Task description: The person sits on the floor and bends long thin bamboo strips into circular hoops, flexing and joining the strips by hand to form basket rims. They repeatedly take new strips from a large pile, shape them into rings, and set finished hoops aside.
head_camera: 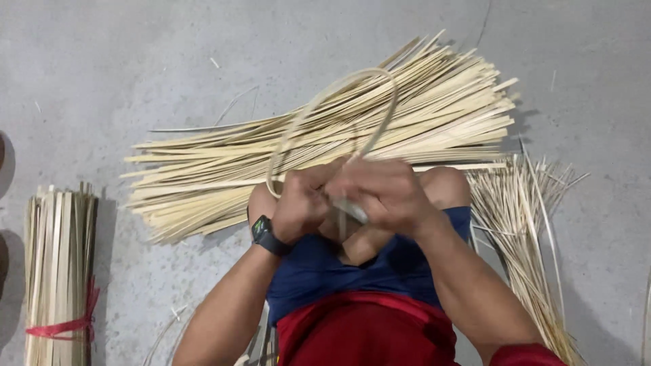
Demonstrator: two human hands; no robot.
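A thin pale bamboo strip (319, 102) is bent into a loop that rises from between my two hands. My left hand (303, 203), with a black watch on its wrist, grips the strip's ends at the loop's base. My right hand (386, 193) presses against the left and pinches the same strip, a short end poking out below the fingers. Both hands hover over my bent knees in blue shorts (319, 268). Behind the loop lies a big pile of loose flat bamboo strips (224, 169) on the grey concrete floor.
A bundle of bamboo strips tied with red string (57, 264) lies at the left. A fan of thinner bamboo slivers (525, 230) spreads on the floor at the right. A few stray slivers (169, 332) lie near my left leg.
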